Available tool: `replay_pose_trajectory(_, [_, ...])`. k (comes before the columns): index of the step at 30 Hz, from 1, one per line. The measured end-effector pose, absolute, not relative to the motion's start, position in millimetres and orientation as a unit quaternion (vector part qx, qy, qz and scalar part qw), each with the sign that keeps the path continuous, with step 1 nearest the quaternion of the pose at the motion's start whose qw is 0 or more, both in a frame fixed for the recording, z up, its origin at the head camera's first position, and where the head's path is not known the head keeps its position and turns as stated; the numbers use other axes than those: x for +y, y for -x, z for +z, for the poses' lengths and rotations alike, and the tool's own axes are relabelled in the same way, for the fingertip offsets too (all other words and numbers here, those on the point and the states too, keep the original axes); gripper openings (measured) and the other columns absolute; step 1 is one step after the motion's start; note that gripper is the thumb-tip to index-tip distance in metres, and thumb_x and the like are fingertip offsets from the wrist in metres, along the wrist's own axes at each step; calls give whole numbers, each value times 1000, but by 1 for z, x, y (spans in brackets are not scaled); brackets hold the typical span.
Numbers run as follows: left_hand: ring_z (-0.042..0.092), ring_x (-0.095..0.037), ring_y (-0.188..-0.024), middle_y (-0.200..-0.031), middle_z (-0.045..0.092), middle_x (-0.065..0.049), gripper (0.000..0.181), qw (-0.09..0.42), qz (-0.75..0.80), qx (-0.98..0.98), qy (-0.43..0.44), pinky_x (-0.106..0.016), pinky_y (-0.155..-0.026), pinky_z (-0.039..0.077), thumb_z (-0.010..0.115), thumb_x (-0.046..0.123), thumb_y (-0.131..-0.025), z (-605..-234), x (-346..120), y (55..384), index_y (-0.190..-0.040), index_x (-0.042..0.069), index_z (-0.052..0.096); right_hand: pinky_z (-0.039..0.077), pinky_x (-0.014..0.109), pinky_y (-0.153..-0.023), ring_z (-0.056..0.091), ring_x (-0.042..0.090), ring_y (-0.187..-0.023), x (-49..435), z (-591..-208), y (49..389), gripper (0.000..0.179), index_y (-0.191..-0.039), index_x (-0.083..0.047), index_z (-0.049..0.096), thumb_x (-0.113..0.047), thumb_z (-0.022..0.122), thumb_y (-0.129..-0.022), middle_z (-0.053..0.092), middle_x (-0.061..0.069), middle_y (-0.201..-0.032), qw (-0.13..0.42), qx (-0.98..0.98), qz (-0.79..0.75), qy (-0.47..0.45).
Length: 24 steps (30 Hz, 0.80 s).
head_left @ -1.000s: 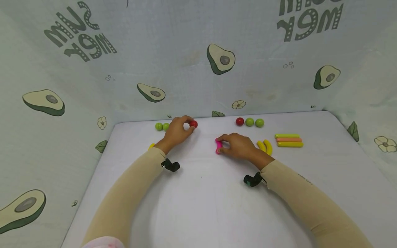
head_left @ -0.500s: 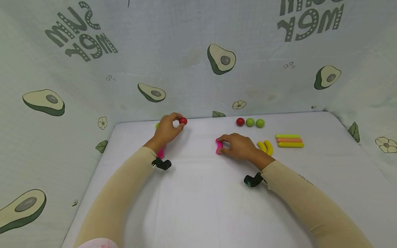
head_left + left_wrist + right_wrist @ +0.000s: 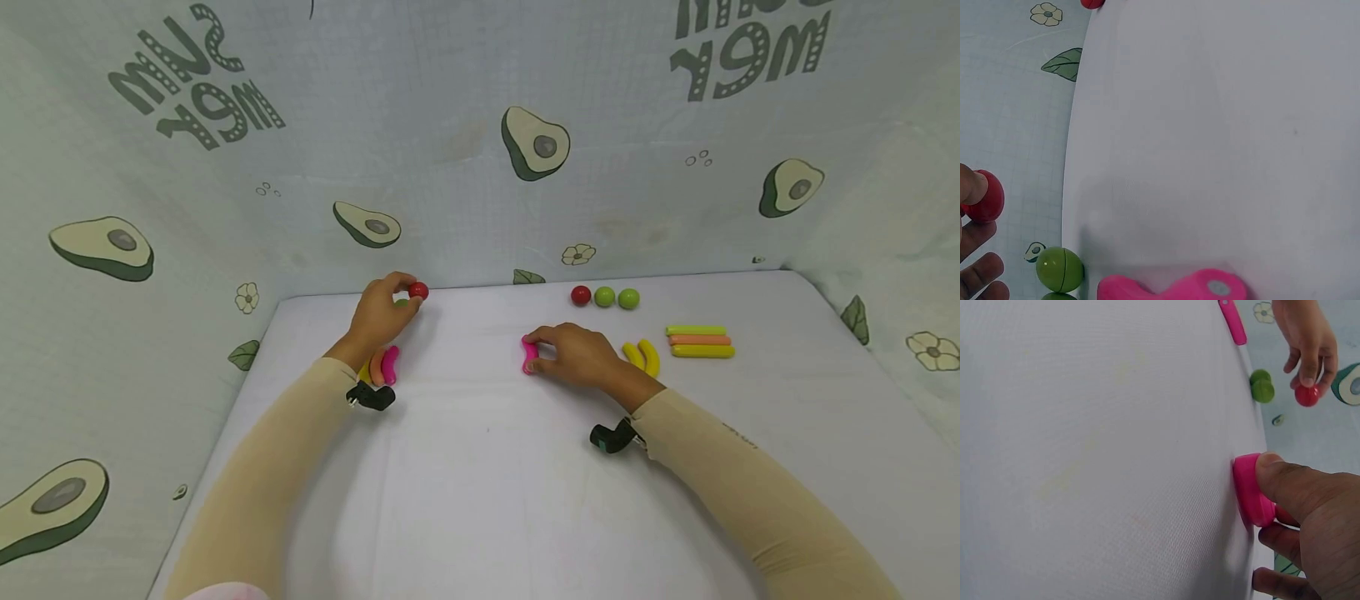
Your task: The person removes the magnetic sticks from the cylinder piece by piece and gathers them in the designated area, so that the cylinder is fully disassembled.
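Observation:
My left hand (image 3: 377,313) pinches a red ball (image 3: 418,290) between thumb and fingers at the back left of the table. In the left wrist view a green ball (image 3: 1060,269) lies just beyond the fingers, with another green ball partly cut off below it. The right wrist view shows the red ball raised off the table beside those green balls (image 3: 1262,390). At the middle, my right hand (image 3: 573,355) grips a pink curved stick (image 3: 527,354) at the table surface. Under my left wrist lie pink (image 3: 390,365), orange (image 3: 377,367) and partly hidden yellow curved sticks.
A red ball (image 3: 581,296) and two green balls (image 3: 617,297) line up at the back right. Two yellow curved sticks (image 3: 649,357) lie behind my right hand, with three straight sticks (image 3: 699,340) farther right. A printed cloth (image 3: 450,183) hangs behind the white table (image 3: 487,483).
My left hand has moved left with the red ball, toward the green balls, uncovering the curved sticks under the wrist. My right hand and its pink curved stick have stayed in place.

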<state>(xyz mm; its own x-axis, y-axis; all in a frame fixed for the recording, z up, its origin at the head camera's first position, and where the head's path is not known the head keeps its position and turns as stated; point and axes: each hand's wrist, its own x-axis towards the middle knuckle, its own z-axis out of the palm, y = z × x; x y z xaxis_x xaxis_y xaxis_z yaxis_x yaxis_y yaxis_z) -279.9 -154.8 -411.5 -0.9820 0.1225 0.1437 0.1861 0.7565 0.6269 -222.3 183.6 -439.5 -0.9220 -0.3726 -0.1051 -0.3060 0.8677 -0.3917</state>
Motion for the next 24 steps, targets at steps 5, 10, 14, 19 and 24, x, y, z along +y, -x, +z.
replay_pose_trajectory(5, [51, -33, -126, -128, 62, -11, 38, 54, -340, -935, 80, -48, -103, 45, 68, 25, -99, -414, -166, 284, -134, 10, 61, 49, 55, -99, 56, 30, -129, 183, -439, 222, 54, -138, -22, 65, -42, 79, -90, 65, 6, -137, 86, 961, -191, 178])
replay_pose_trajectory(10, [51, -33, -127, -129, 63, -12, 38, 63, -347, -933, 71, -50, -106, 43, 67, 25, -100, -415, -177, 284, -133, 8, 60, 49, 54, -99, 56, 30, -130, 183, -438, 222, 54, -138, -22, 65, -42, 79, -90, 65, 6, -137, 87, 961, -194, 179])
replay_pose_trajectory(14, [50, -35, -128, -131, 62, -14, 39, 66, -348, -933, 59, -54, -107, 41, 67, 25, -100, -415, -186, 284, -134, 7, 59, 49, 55, -99, 56, 30, -129, 183, -437, 222, 53, -138, -23, 64, -42, 78, -91, 64, 6, -137, 89, 960, -193, 180])
replay_pose_trajectory(19, [50, -37, -128, -131, 62, -17, 39, 76, -341, -936, 48, -56, -107, 41, 66, 23, -100, -420, -196, 286, -134, 5, 60, 49, 54, -98, 56, 29, -129, 184, -438, 222, 53, -138, -23, 64, -42, 78, -91, 64, 5, -137, 90, 961, -193, 178])
replay_pose_trajectory(24, [52, -37, -127, -129, 63, -17, 39, 87, -331, -939, 37, -53, -107, 43, 65, 21, -99, -425, -205, 288, -133, 2, 59, 49, 54, -98, 56, 29, -128, 185, -437, 221, 53, -138, -23, 64, -42, 78, -91, 65, 5, -136, 89, 961, -192, 180])
